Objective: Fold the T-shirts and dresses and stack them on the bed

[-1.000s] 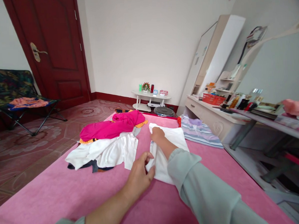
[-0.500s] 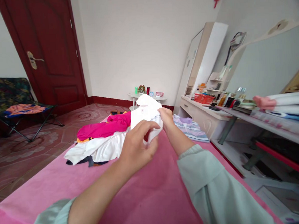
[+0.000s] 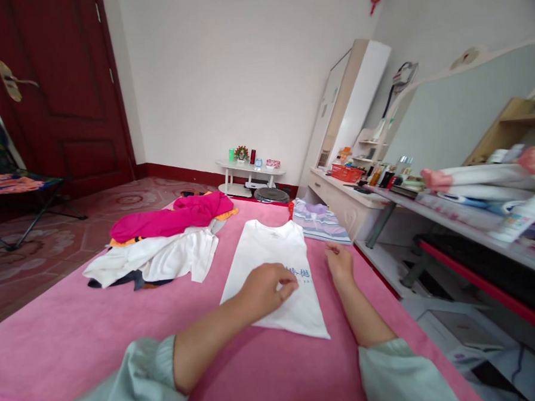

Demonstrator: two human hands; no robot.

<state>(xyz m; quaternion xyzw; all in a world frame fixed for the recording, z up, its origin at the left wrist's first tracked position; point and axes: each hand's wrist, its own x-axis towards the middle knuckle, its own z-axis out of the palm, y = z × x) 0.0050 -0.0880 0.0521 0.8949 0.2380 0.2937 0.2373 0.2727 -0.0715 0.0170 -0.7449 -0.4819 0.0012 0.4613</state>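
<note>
A white T-shirt (image 3: 270, 248) with blue lettering on its front lies flat on the pink bedspread (image 3: 259, 380), folded into a narrow shape with the collar at the far end. Over its lower middle is my left hand (image 3: 265, 290), fingers loosely curled and thumb apart from them, holding nothing; whether it touches the cloth I cannot tell. My right hand (image 3: 341, 262) hovers just right of the shirt, fingers bent but apart, nothing in them. Beyond that hand rests a folded striped garment (image 3: 320, 224) in purple and grey.
To the left, a heap holds a magenta garment (image 3: 161, 221) and a white garment (image 3: 163, 257). A low white table (image 3: 248, 168) stands by the far wall. A dressing table (image 3: 330, 191) and a shelf (image 3: 456, 214) with bottles line the right side. A folding chair (image 3: 19, 183) stands left.
The white T-shirt was bunched and raised between both hands; now it lies flat on the bed, let go. My right hand has moved right and the view has shifted slightly right.
</note>
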